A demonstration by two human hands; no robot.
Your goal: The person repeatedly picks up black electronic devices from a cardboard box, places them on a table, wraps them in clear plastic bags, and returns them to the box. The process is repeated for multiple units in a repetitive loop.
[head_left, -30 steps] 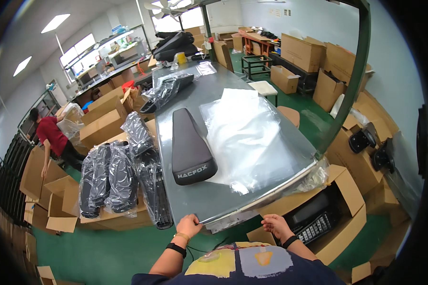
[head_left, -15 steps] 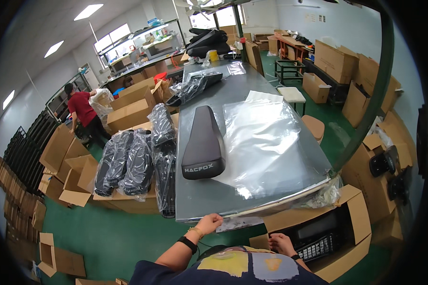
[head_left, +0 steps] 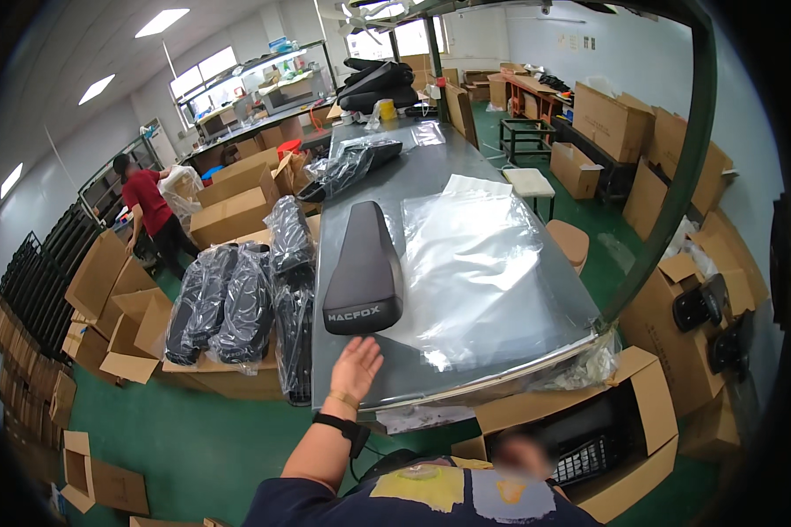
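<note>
A long black bike seat (head_left: 363,272) lies on the grey metal tabletop (head_left: 343,369), its narrow end pointing away and its wide, lettered end nearest me. Just short of that wide end is my left hand (head_left: 356,367), palm turned up and fingers stretched out, holding nothing. A stack of clear plastic bags (head_left: 475,272) spreads over the table to the right of the seat. Close to my body, beside an opened carton, my right hand (head_left: 523,457) is smeared, so its fingers cannot be made out.
Plastic-wrapped black seats (head_left: 242,307) rest on cartons along the table's left side. Another wrapped seat (head_left: 351,167) lies farther up the table. The opened carton (head_left: 659,404) holds black parts at the right. A green post (head_left: 668,220) rises there. A person in red (head_left: 149,206) stands far left.
My left hand has moved forward from the table's front edge toward the seat, and its fingers have spread. My right hand has shifted slightly and become blurred. The seat stays in place.
</note>
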